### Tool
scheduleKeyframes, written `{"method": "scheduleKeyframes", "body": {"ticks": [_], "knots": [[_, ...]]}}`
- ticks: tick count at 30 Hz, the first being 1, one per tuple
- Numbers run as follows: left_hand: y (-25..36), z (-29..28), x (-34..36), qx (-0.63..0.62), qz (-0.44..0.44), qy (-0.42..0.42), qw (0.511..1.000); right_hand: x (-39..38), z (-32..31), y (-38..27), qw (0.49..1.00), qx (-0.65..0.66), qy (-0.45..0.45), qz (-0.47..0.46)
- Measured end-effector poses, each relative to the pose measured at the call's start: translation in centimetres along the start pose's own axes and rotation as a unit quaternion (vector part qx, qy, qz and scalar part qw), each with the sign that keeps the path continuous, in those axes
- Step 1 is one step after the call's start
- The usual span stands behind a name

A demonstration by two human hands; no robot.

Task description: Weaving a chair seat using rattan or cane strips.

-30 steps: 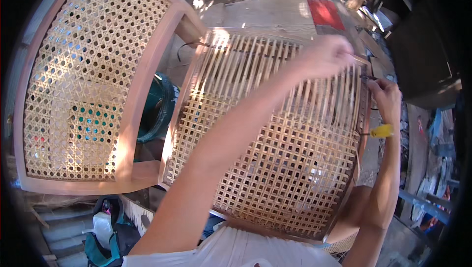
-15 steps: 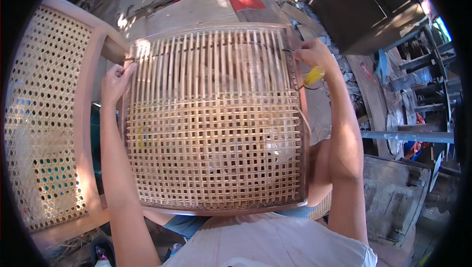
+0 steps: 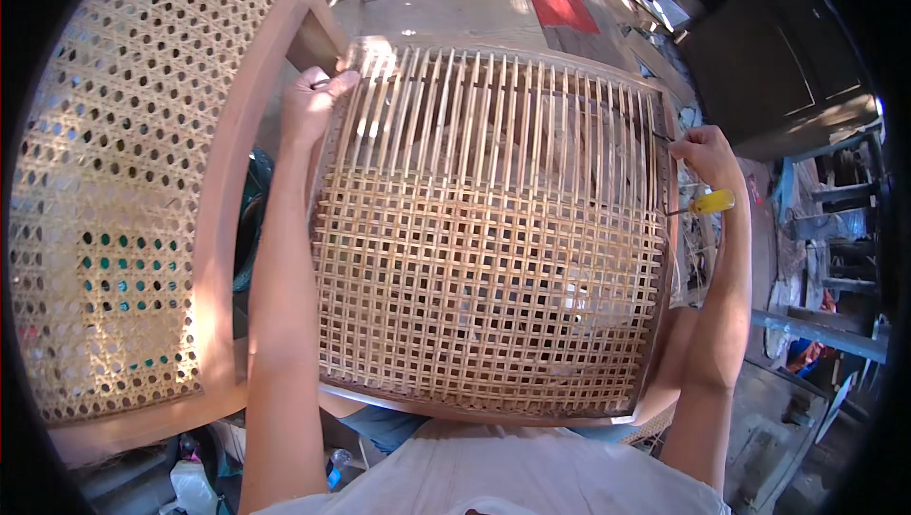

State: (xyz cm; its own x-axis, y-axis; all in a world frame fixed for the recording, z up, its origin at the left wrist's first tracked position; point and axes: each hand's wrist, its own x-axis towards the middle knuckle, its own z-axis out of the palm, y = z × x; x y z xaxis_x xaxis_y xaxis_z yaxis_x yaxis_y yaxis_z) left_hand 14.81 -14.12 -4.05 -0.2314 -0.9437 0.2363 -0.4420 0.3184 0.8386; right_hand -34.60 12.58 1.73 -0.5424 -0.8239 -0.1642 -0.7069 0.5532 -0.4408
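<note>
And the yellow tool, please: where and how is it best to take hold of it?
Probably around its thick yellow handle, coming from above: the handle sticks out past the right edge of the frame, the thin shaft points inward, and the right forearm seems to lie behind the outer end.

Text: none can be read | numbers: none can be read | labels and brands: none can be made out | signs: none can be recognised | yellow handle point(image 3: 714, 201), red patch point(image 3: 562, 4) on the ground, dark cabinet point(image 3: 773, 64): no lettering can be discerned on any
</note>
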Motion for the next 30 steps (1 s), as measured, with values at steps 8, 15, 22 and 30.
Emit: {"method": "scheduleKeyframes", "body": {"ticks": [8,15,22,30], "knots": [[-2.8,3.1,2.0,-0.159,-0.108,0.159,0.968,-1.0,-0.8,-0.2,0.995,0.024,-0.076,0.051],[-10.3,-7.0,1.2,0.152,-0.034,0.217,0.964,-3.6,-3.6,2.2,0.995,0.040,-0.077,-0.040],[-2.8,-4.7,1.0,0.330,-0.036,0.000,0.943,-12.0,-11.3,-2.3,0.981,0.121,0.083,-0.127],[0.2,-1.4,-1.1,0.116,-0.039,-0.031,0.992,-14.8,-9.4,-8.5,0.959,0.166,0.021,-0.229]]}}
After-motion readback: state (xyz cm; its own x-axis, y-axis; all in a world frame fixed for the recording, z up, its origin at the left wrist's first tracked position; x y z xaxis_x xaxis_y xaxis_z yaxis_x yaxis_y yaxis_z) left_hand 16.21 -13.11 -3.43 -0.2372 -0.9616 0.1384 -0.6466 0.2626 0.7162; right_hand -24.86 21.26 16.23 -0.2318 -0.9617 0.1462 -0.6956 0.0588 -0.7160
